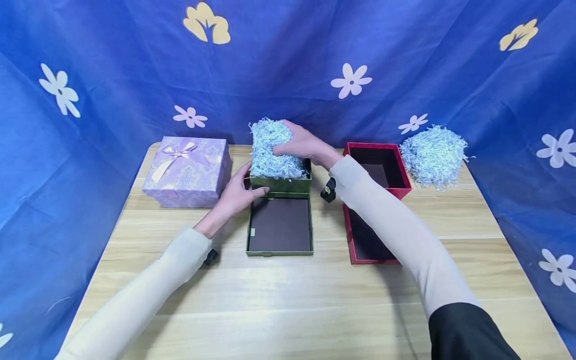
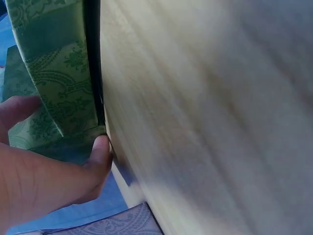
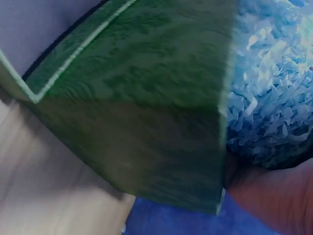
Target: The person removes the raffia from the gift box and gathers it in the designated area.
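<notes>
A green patterned gift box (image 1: 288, 185) stands toward the back of the table, its shallow lid (image 1: 281, 225) lying flat in front. Light-blue shredded paper (image 1: 272, 145) is heaped in the box and rises above its rim. My right hand (image 1: 302, 143) grips this clump from the right, thumb across its front; the other fingers are mostly hidden behind. Seen from the right wrist, the paper (image 3: 274, 93) sits right by the box wall (image 3: 146, 142). My left hand (image 1: 237, 194) holds the box's front left corner, thumb at the front and fingers along the side.
A lilac gift box (image 1: 191, 172) with a ribbon bow stands left of the left hand. To the right is an open red box (image 1: 398, 192) under the right forearm, its lid (image 1: 353, 245) in front. More shredded paper (image 1: 434, 155) lies at the back right. A blue flowered cloth (image 1: 288, 75) hangs behind.
</notes>
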